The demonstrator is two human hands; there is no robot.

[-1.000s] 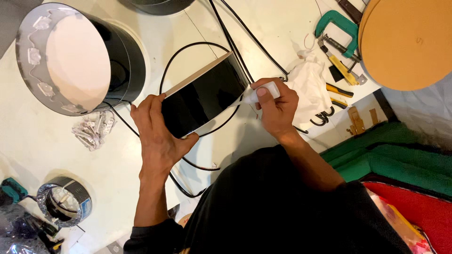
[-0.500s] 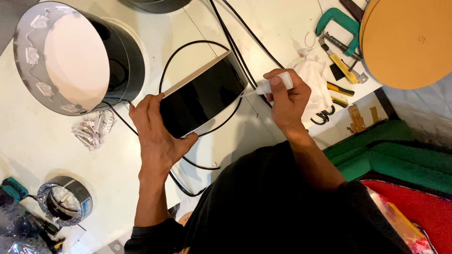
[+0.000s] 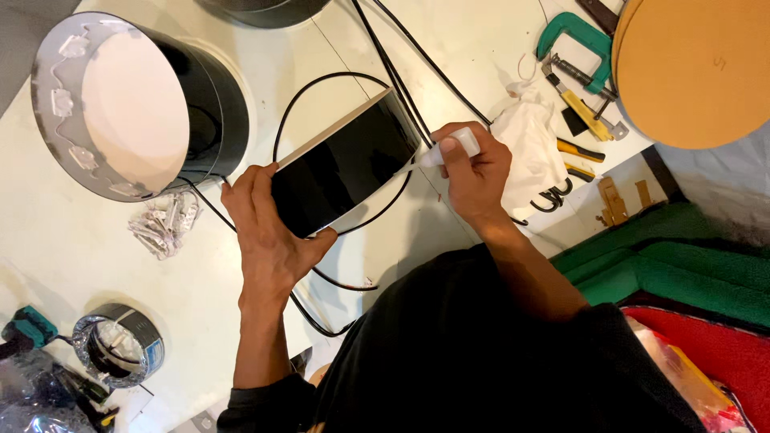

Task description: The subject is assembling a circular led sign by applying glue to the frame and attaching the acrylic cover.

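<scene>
**2 hands on a black strip, glue tube at its edge**

The left hand (image 3: 269,240) grips the near end of a curved black strip (image 3: 345,172) with a pale inner face, thumb under it and fingers (image 3: 249,180) wrapped over its top edge, holding it upright above the white worktop (image 3: 64,248). The right hand (image 3: 477,172) is closed around 1 small white tube (image 3: 453,147), whose nozzle touches the strip's far end.

Behind the strip, 2 black cables (image 3: 401,72) run across the worktop, and another loops under it. To the left stands 1 large black drum lampshade (image 3: 132,104) with a silver rim and white inner face; 1 clear bag of small white parts (image 3: 164,224) lies just below it. Lower left sits 1 small silvery round fitting (image 3: 120,345). To the right lie 1 crumpled white cloth (image 3: 533,144), 1 green C-clamp (image 3: 577,44), a few yellow-handled tools (image 3: 585,112), and 1 tan round disc (image 3: 694,68).
</scene>
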